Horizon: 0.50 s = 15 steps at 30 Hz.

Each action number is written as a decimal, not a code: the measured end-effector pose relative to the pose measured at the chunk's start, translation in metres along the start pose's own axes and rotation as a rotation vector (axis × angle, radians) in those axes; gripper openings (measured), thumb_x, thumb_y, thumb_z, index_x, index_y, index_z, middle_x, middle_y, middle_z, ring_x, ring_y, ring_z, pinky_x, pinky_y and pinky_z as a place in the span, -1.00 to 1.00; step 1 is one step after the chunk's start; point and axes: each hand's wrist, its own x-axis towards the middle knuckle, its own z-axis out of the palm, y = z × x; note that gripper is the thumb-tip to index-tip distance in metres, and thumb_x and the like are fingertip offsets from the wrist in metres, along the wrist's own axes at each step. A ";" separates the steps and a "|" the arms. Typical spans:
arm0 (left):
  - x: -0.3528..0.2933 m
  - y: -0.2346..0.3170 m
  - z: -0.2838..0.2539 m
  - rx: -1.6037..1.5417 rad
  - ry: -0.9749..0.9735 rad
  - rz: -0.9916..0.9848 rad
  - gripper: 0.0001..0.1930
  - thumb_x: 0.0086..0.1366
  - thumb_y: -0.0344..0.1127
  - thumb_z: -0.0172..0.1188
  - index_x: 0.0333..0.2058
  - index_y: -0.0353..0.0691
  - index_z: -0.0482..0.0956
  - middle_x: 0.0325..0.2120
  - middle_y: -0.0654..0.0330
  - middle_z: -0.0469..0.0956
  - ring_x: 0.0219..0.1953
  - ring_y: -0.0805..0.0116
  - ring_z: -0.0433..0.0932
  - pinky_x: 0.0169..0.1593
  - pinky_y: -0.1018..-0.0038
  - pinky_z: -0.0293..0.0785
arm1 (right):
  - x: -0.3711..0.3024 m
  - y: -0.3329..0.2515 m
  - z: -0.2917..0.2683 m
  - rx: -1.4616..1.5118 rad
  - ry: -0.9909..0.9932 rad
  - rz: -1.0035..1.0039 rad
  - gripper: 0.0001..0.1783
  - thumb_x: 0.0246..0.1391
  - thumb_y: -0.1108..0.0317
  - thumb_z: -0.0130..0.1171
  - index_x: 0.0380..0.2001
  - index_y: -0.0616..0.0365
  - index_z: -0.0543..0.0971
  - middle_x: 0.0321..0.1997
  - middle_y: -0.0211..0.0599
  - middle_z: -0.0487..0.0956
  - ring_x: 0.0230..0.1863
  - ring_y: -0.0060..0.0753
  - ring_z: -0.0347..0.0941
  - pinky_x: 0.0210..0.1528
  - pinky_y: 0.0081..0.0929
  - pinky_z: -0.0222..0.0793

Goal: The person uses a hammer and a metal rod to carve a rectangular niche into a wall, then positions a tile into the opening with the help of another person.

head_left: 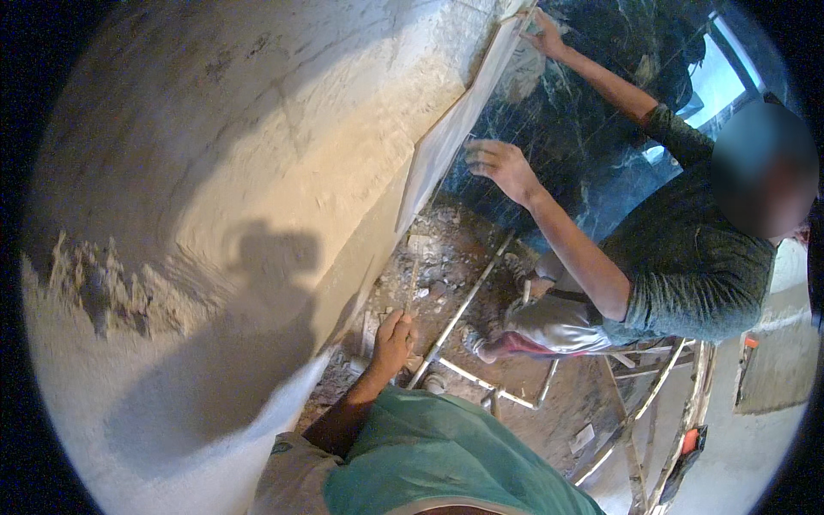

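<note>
My left hand (pixel 395 342) is closed, its fingers curled, low beside the plastered wall (pixel 283 172). A thin, pale stick-like strip (pixel 414 279) shows just beyond the fingers; whether they grip it I cannot tell. My right hand is out of view. Across from me, a co-worker in a dark green top reaches toward a long, pale slab edge (pixel 442 150) running along the wall. One of the co-worker's hands (pixel 506 170) is near that edge, and the other hand (pixel 547 36) touches its far end. A dark, veined polished panel (pixel 584 120) stands behind them.
Rubble (pixel 438 236) covers the floor by the wall. A light pole frame (pixel 463 300) lies or stands below, between me and the co-worker. At right are wooden poles (pixel 635 416) and an orange-and-black object (pixel 689 442). The wall has a rough, broken patch (pixel 112 287).
</note>
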 end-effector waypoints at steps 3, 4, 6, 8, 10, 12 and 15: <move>-0.008 0.020 0.013 -0.138 -0.016 -0.045 -0.78 0.34 -0.23 -0.16 -0.29 -0.23 0.40 -0.58 0.25 0.44 -0.61 0.50 0.36 -0.52 0.56 0.32 | -0.003 0.036 -0.010 0.059 0.019 -0.017 -0.72 -0.03 0.18 0.15 -0.51 0.20 0.47 -0.56 -0.31 0.44 -0.44 -0.44 0.34 -0.44 -0.41 0.29; -0.011 0.023 0.017 -0.181 -0.011 -0.046 -0.78 0.34 -0.23 -0.16 -0.27 -0.23 0.39 -0.57 0.23 0.46 -0.61 0.49 0.37 -0.52 0.56 0.34 | -0.001 0.037 -0.013 0.068 0.015 -0.037 -0.72 -0.03 0.17 0.15 -0.51 0.21 0.47 -0.56 -0.30 0.44 -0.44 -0.44 0.34 -0.44 -0.41 0.29; -0.019 0.024 0.028 -0.241 -0.018 -0.037 -0.79 0.34 -0.21 -0.16 -0.27 -0.23 0.36 -0.51 0.21 0.49 -0.63 0.47 0.39 -0.56 0.56 0.35 | -0.001 0.032 -0.024 0.064 0.008 -0.075 -0.71 -0.02 0.17 0.15 -0.51 0.21 0.47 -0.56 -0.30 0.44 -0.44 -0.44 0.33 -0.44 -0.40 0.29; -0.032 0.039 0.037 -0.284 -0.003 -0.039 -0.80 0.33 -0.20 -0.14 -0.30 -0.18 0.35 -0.53 0.25 0.47 -0.64 0.47 0.40 -0.57 0.56 0.38 | 0.001 -0.016 -0.033 0.008 -0.015 -0.107 -0.64 -0.01 0.12 0.17 -0.45 0.26 0.44 -0.57 -0.24 0.43 -0.47 -0.44 0.30 -0.46 -0.38 0.24; -0.039 0.035 0.040 -0.293 -0.007 0.029 -0.79 0.35 -0.22 -0.17 -0.27 -0.23 0.35 -0.52 0.23 0.46 -0.62 0.46 0.40 -0.57 0.55 0.35 | -0.015 -0.068 -0.048 0.007 -0.013 -0.178 -0.62 -0.01 0.13 0.18 -0.40 0.28 0.42 -0.57 -0.23 0.42 -0.49 -0.43 0.28 -0.46 -0.36 0.22; -0.048 0.039 0.042 -0.277 0.031 0.088 -0.78 0.36 -0.23 -0.17 -0.25 -0.24 0.36 -0.52 0.23 0.44 -0.62 0.46 0.39 -0.57 0.55 0.33 | -0.023 -0.102 -0.055 0.071 -0.016 -0.306 -0.66 -0.01 0.18 0.18 -0.37 0.28 0.43 -0.56 -0.27 0.42 -0.48 -0.42 0.28 -0.46 -0.36 0.24; -0.083 0.076 0.050 -0.139 0.194 0.163 -0.77 0.33 -0.20 -0.13 -0.19 -0.22 0.36 -0.56 0.27 0.38 -0.64 0.50 0.34 -0.61 0.57 0.30 | -0.008 -0.136 -0.053 0.146 -0.020 -0.520 -0.66 0.00 0.17 0.17 -0.35 0.27 0.43 -0.56 -0.28 0.41 -0.50 -0.43 0.28 -0.45 -0.38 0.25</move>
